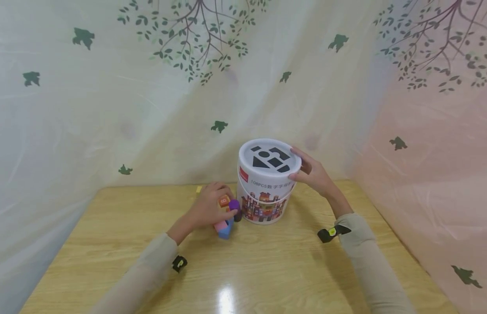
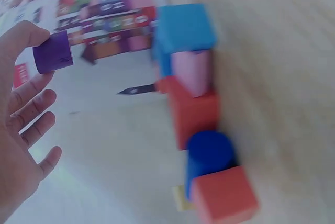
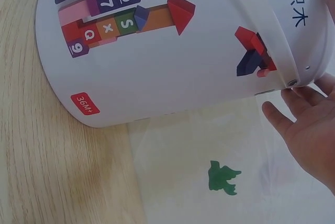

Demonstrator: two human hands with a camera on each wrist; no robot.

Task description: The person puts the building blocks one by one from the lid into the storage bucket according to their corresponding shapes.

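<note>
Between thumb and index finger, my left hand (image 1: 210, 206) pinches a purple cylinder block (image 2: 53, 52); its other fingers are spread apart in the left wrist view. Close beside that hand, several toy blocks sit in a row: a light blue block (image 2: 187, 30), a pink block (image 2: 192, 72), a red block (image 2: 194, 114), a dark blue cylinder (image 2: 209, 153) and another red block (image 2: 225, 195). Right of them a white lidded bucket (image 1: 263, 185) stands upright. My right hand (image 1: 315, 175) holds its upper right side at the lid, thumb toward me.
Black shapes mark the bucket's lid (image 1: 269, 158), and a thin white handle (image 1: 263, 201) hangs across its front. A small yellow piece (image 1: 198, 189) lies near the back edge of the wooden table (image 1: 275, 270). Behind hangs a printed curtain (image 1: 169, 122).
</note>
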